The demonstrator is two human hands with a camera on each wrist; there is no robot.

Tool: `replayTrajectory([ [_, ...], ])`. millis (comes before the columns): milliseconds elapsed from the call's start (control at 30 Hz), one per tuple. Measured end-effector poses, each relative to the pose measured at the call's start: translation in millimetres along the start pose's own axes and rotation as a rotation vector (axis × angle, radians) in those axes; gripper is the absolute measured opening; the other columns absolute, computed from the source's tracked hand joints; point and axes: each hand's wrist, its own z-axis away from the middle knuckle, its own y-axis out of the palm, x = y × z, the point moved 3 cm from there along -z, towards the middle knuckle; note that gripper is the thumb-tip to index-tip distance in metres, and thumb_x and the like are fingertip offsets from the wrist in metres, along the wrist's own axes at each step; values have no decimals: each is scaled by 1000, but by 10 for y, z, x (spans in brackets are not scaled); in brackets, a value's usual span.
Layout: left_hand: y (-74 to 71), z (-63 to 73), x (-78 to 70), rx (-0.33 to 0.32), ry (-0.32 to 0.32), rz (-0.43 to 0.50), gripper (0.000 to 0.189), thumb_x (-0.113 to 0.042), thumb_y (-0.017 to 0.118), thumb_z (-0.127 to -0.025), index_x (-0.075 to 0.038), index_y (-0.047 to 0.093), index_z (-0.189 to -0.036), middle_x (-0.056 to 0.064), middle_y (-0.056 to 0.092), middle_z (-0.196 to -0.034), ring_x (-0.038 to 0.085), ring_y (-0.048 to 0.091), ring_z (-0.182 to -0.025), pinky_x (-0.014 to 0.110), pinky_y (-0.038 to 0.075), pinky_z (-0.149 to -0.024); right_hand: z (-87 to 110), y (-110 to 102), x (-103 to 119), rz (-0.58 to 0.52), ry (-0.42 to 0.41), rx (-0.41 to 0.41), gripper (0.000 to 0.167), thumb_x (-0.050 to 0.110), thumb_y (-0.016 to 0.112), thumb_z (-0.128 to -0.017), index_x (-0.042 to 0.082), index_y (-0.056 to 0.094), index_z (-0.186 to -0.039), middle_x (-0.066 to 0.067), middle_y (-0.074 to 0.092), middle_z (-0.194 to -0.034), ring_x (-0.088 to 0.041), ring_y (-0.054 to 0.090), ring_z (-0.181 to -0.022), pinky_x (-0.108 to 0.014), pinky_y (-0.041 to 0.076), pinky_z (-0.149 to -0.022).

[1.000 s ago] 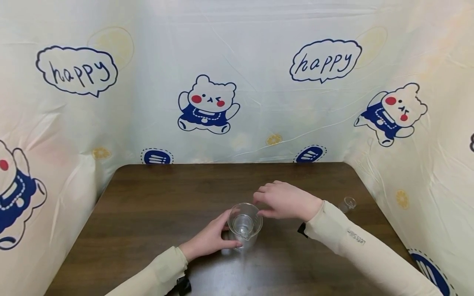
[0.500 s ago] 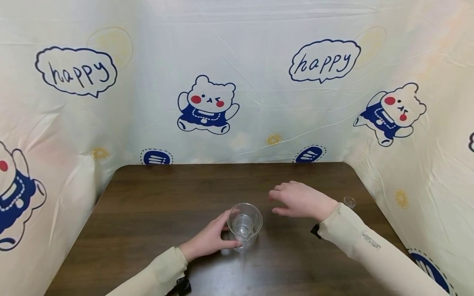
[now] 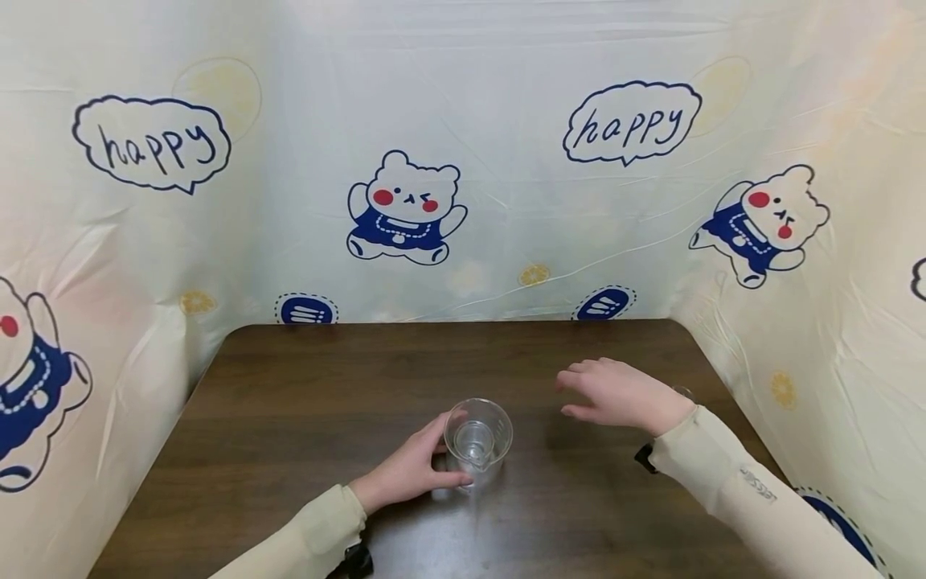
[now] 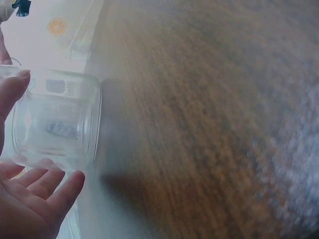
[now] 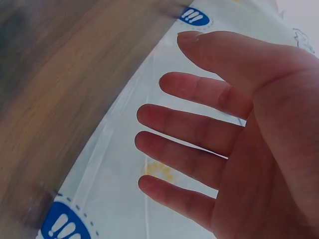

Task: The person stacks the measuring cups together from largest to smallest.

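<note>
A clear glass beaker [image 3: 502, 432] stands on the table, with a smaller glass vessel [image 3: 474, 441] inside it. My left hand [image 3: 412, 466] holds the beaker from its left side, thumb at the front and fingers round the back. The left wrist view shows the beaker's wall [image 4: 60, 114] between the thumb and the other fingers. My right hand [image 3: 615, 394] is above the table to the right, away from the beaker. In the right wrist view its fingers [image 5: 184, 124] are spread and nothing is in them. Behind the right wrist, a small glass piece [image 3: 683, 392] is mostly hidden.
The brown wooden table [image 3: 325, 386] ends at a pale cloth backdrop [image 3: 506, 241] printed with bears, which stands at the back and along both sides. The small glass piece lies near the table's right edge.
My right hand has moved from beside the beaker's rim to the right, and its wrist now covers more of the small glass piece. The left hand and the beaker have stayed put.
</note>
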Motion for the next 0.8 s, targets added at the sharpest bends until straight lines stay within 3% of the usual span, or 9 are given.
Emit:
replayTrajectory([
  [233,4,4,6,3,0,2,89,-29,89,-85,-11,39,-156,9,50,-153,27,53,-134,36,51,-106,163,51,-216,-24,66,7,23,22,78,-94,8,72,-111,-5,72,-104,-24,71,-89,-44,60,-79],
  [500,-7,-1,10,-3,9,-2,88,-25,89,-84,-11,40,-155,9,51,-153,25,55,-131,35,52,-105,356,121,-501,-98,169,45,21,19,78,-94,11,70,-112,-4,71,-106,-25,71,-93,-46,59,-82],
  [800,-11,10,-2,3,0,21,90,-30,89,-84,-10,39,-156,9,49,-154,27,55,-132,35,52,-106,589,232,-774,-145,270,87,23,20,76,-95,10,70,-114,-10,72,-112,-32,70,-101,-52,58,-86],
])
